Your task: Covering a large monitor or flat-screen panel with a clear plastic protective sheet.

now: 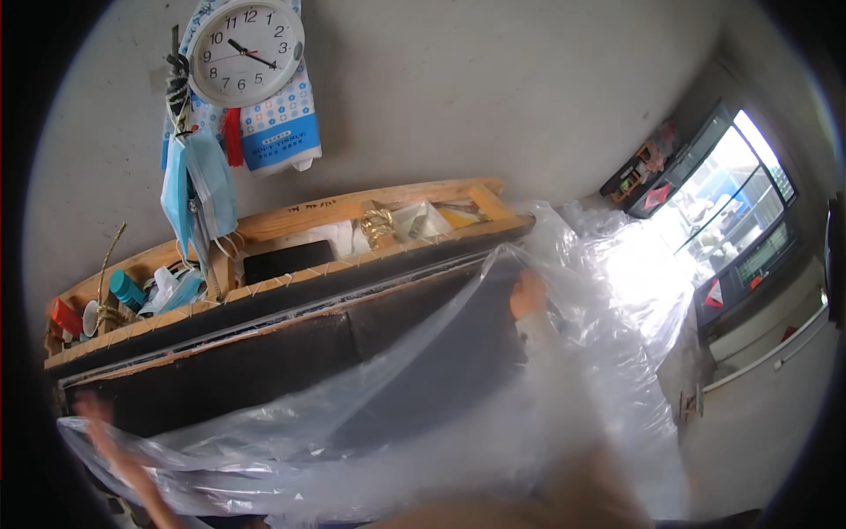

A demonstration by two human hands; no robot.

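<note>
A large clear plastic sheet (264, 472) hangs over the front of a long dark padded panel (247, 370), which looks like upholstered furniture. Its upper edge sags in the middle and rises to a peak near the right end. There my right hand (529, 295) is closed on the sheet, close to the panel's top right corner. My left hand (95, 413) is at the panel's lower left, beside the sheet's left edge. Motion smears its fingers, so its grip does not show. Part of my right forearm is seen hazily through or behind the plastic.
Behind the panel runs a wooden frame (304, 216) holding a black phone-like slab (289, 262), a teal bottle (126, 289) and gold cord (379, 227). Blue face masks (201, 189), a clock (244, 55) and a tissue pack (280, 132) hang above. More plastic (608, 300) spreads towards the bright window (731, 189).
</note>
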